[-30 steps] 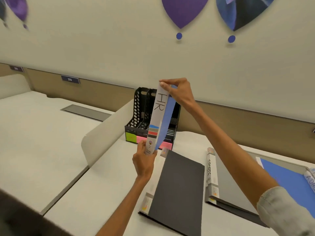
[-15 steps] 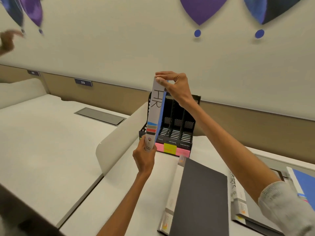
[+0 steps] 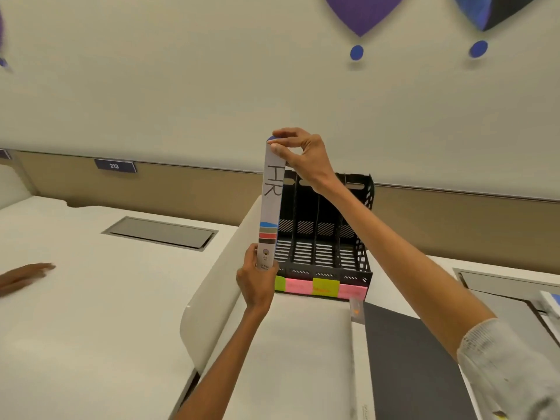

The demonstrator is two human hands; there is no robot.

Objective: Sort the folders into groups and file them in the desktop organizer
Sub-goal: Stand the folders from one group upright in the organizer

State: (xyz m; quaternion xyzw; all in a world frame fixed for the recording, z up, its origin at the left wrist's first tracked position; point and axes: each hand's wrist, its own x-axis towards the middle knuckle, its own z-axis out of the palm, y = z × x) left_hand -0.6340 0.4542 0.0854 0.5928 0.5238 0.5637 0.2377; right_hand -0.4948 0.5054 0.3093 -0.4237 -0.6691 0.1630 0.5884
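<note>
**Head view: HR folder held upright at the organizer's left end**

The HR folder is held on end, spine toward the camera. Its top corner is pinched between the thumb and curled fingertips of the right hand. Its lower end is gripped by the left hand, whose fingers are wrapped round the spine from below.

Just behind and to the right of both sets of fingers stands the black desktop organizer. All the slots that can be seen are empty. A row of sticky labels is fixed along its front, directly right of the left-hand fingers; their wording cannot be read. A black folder lies flat on the desk, below and well to the right of the left hand.

The step in hand is judged to be the filing of this one folder, with little of the sorting yet done. Whether the lower edge has been brought over the front lip cannot be told. For the next move, the matching label has to be chosen. The lower end must then be lifted clear of the lip and the folder kept vertical while it is slid back between the dividers. The lower grip would need to be released before the fingers are caught against the lip.
</note>
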